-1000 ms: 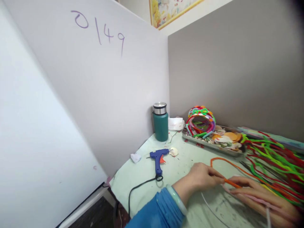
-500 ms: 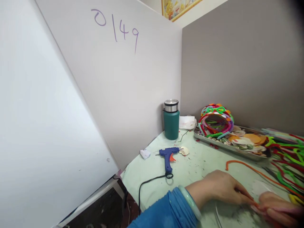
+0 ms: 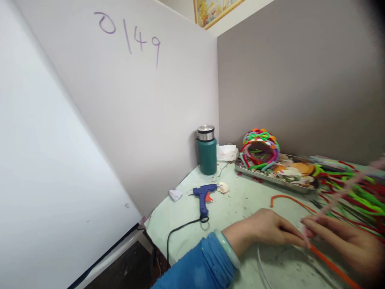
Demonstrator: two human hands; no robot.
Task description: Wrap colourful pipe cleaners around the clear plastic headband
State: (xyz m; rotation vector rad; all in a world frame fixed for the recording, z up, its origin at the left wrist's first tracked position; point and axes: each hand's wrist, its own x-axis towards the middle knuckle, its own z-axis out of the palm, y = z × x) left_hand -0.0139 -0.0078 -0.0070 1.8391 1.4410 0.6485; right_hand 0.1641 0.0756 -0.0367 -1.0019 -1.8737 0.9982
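My left hand (image 3: 267, 227), below a pale green bangle and a blue sleeve, pinches an orange pipe cleaner (image 3: 332, 266) near where a pink one crosses it. The orange strip runs down to the lower right edge. My right hand (image 3: 345, 239) has its thumb and finger closed on the pink pipe cleaner (image 3: 349, 185), whose blurred free end slants up to the right. Beyond the hands, a second orange pipe cleaner (image 3: 288, 197) lies curved on the table. A clear thin strip (image 3: 261, 263) lies beneath my left wrist.
A blue glue gun (image 3: 203, 198) rests with its nozzle at a pale disc (image 3: 223, 187). Behind stand a green bottle (image 3: 207, 156) and a metal tray (image 3: 276, 183) bearing colourful rings and discs. Loose pipe cleaners (image 3: 355, 192) pile at right. Panels wall the table.
My right hand has raised the pink pipe cleaner up to the right, and more of the orange one shows below it. The view has turned slightly right.
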